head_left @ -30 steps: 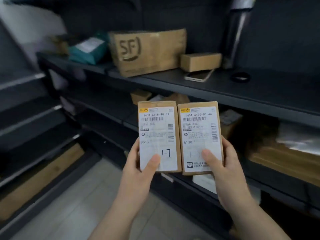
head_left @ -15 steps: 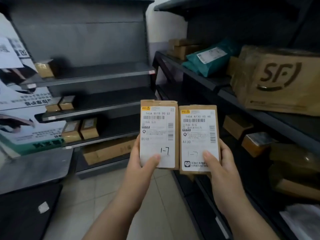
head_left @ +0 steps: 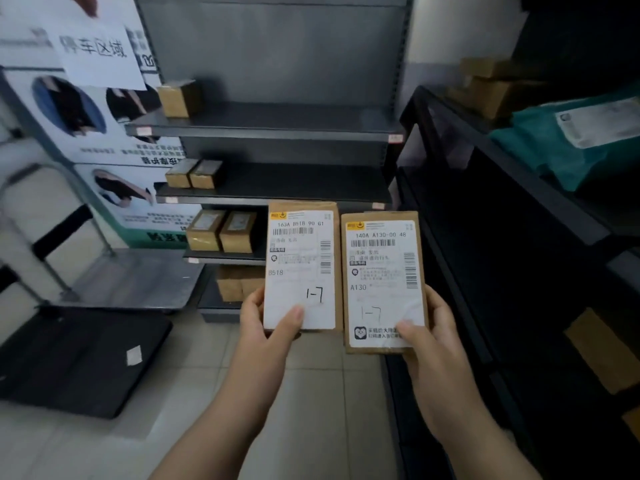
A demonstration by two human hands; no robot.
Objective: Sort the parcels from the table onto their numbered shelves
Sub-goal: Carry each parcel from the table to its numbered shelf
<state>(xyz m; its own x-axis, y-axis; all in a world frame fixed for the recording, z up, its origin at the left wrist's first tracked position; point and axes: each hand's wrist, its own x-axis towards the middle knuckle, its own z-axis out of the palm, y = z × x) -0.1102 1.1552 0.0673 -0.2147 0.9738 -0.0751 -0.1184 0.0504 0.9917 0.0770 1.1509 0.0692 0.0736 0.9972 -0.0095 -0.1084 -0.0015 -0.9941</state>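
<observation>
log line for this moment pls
left hand: holds parcel B518 | right hand: holds parcel A130 | both marked 1-7 | facing grey shelves

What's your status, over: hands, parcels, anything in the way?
Left hand grips B518 parcel, right hand grips A130 parcel. Both marked 1-7, not yet shelved. Grey shelves ahead; black case on floor, off to the left.

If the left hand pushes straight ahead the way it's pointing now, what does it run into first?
Most likely the grey shelf unit: the left hand, with its parcel, points at the lower tiers, near the brown boxes. Depth is hard to judge.
</observation>
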